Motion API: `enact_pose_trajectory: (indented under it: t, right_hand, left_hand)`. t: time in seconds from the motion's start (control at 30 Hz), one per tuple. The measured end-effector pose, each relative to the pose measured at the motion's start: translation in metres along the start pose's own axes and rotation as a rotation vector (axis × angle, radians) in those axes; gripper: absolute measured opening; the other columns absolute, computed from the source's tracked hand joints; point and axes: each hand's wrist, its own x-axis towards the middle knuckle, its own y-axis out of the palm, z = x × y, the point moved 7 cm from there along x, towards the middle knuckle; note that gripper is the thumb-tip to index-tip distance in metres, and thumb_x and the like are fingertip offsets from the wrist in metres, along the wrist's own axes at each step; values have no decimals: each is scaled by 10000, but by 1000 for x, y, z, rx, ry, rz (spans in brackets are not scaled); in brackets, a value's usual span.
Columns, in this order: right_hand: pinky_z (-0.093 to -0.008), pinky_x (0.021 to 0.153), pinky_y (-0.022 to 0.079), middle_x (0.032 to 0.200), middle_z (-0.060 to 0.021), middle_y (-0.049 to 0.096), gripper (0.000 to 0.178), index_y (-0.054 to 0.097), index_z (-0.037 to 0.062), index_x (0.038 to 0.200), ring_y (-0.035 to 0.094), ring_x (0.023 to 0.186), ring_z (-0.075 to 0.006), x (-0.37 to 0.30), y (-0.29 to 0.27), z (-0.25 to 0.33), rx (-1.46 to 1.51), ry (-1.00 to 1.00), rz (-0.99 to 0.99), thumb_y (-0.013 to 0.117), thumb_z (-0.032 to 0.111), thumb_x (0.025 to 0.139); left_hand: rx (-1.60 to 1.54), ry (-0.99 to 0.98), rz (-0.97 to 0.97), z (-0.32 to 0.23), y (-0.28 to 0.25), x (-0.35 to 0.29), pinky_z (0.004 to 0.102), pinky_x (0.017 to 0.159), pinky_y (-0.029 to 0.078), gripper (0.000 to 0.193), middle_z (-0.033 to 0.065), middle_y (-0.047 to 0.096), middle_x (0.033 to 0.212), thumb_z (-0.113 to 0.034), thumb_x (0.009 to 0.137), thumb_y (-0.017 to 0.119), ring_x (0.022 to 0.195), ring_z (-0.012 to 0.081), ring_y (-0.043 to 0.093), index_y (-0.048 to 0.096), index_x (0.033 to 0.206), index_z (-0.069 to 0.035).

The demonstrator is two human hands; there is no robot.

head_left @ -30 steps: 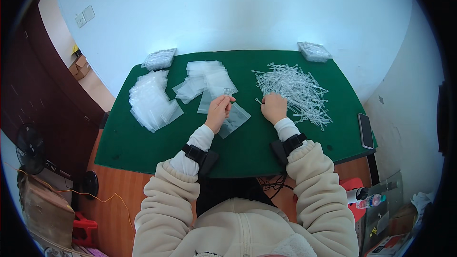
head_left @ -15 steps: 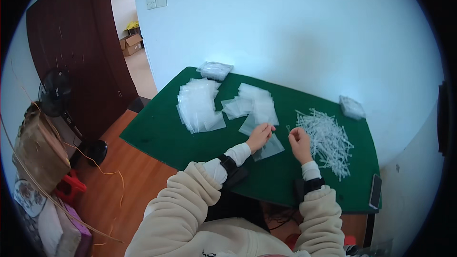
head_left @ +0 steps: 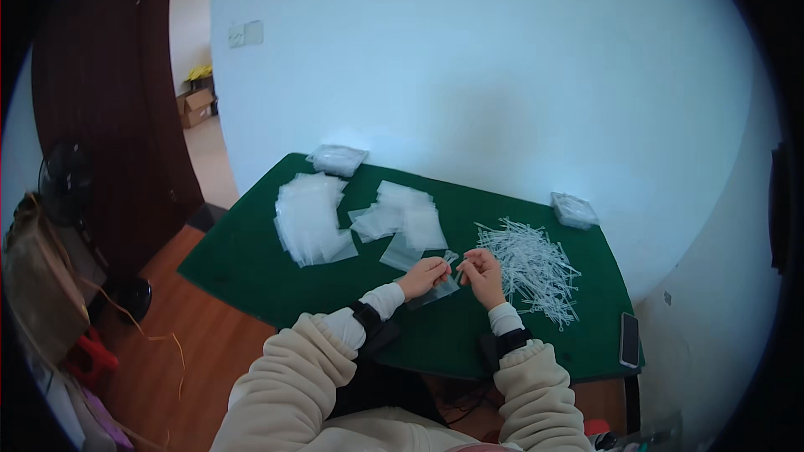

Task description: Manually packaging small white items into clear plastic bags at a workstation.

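Observation:
My left hand is closed on a clear plastic bag, part of which shows below the fingers. Close by on its right, my right hand pinches a thin clear plastic stick, largely hidden by the fingertips. To the right of that hand lies a heap of thin clear sticks with looped ends. Beyond my left hand is a loose spread of flat clear bags. A larger fanned stack of bags rests farther left.
The green table stands against a white wall. Filled clear packs sit at its back left and back right. A phone lies at the right edge. A black fan and a cardboard box are on the left.
My right hand has come left from beside the heap, bringing the stick close to my left hand and the bag. The whole view has also shifted.

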Motion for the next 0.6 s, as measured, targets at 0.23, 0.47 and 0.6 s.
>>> enact_pose_trajectory:
  t: [0.23,0.47,0.6]
  right_hand:
    - [-190,499,422,713,-23,582,115,517,33,901,524,547,-63,-3,-2,8,75,-17,-37,584,36,807]
    - [-247,630,484,774,-61,624,156,598,8,880,601,701,-121,-5,-10,6,-52,17,0,637,97,758]
    - [-252,640,489,804,-76,643,174,624,4,908,609,709,-133,-4,-8,7,-73,-36,21,636,92,758]
  left_hand:
    - [-35,-87,99,-2,14,-5,232,675,441,211,36,563,819,-221,938,386,722,106,534,513,914,-54]
    - [-165,-143,169,-1,28,-7,269,737,464,230,75,586,888,-230,948,381,794,145,572,495,977,-33]
    - [-180,-137,206,1,32,-7,282,769,464,236,85,588,920,-213,945,390,832,160,581,497,1022,-16]
